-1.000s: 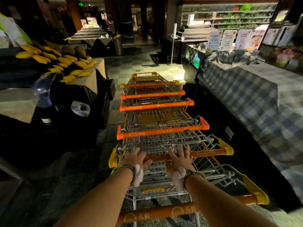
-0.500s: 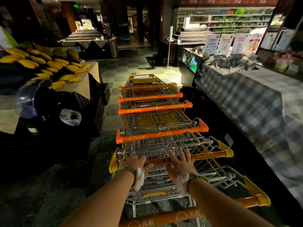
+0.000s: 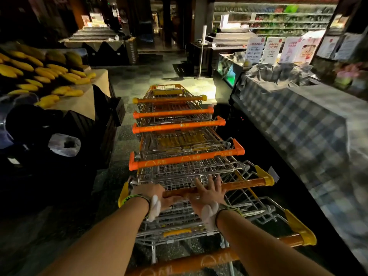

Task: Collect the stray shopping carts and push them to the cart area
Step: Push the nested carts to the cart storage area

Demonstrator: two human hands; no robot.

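A row of several nested shopping carts (image 3: 179,140) with orange handles stretches ahead of me down the aisle. My left hand (image 3: 151,194) grips the left part of the second-nearest cart's handle (image 3: 245,183), fingers curled over the bar. On the middle of the same bar my right hand (image 3: 209,193) presses with straight, spread fingers that reach over the wire basket. The nearest cart's handle (image 3: 189,262) runs below my forearms. Both wrists wear bands.
A fruit table (image 3: 97,80) with yellow fruit stands close on the left, with a roll of bags (image 3: 64,145) beside it. A counter under checked cloth (image 3: 298,120) runs along the right. A white post (image 3: 203,52) stands ahead on the lit floor (image 3: 201,88).
The cart row and I have rolled forward along the aisle; the fruit table and the covered counter have drawn nearer. My left hand's fingers have curled tighter over the bar.
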